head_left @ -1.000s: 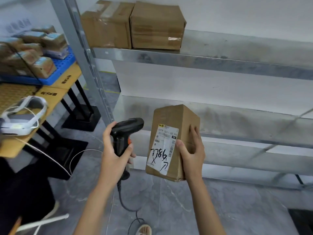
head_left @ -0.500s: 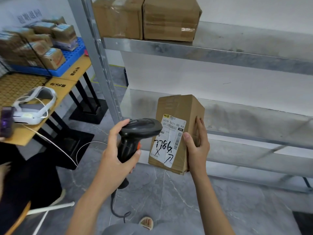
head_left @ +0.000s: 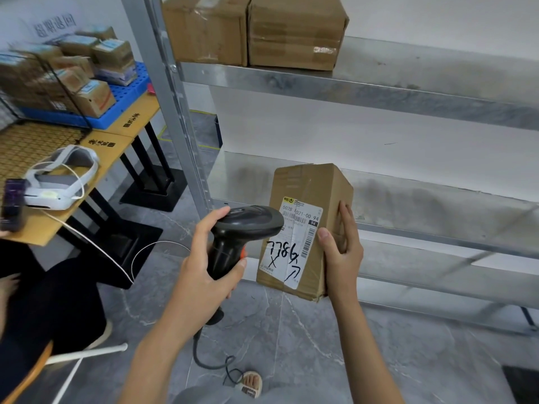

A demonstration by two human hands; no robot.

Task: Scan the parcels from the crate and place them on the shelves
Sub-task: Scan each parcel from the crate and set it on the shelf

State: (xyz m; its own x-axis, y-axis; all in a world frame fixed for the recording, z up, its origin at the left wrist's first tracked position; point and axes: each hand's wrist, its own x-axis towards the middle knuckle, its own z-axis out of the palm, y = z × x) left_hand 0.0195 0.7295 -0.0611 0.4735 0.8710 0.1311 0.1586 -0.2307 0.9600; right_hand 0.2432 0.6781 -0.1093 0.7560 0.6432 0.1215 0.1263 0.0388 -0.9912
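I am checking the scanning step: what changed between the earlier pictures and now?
The left hand brought the scanner right, up to the parcel's label. The right hand still holds the parcel; two boxes remain on the upper shelf.

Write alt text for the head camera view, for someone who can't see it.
A person's left hand grips a black barcode scanner, aimed at the label of a cardboard parcel held upright by the right hand. Behind stands a metal shelf unit with two boxes on its upper shelf.
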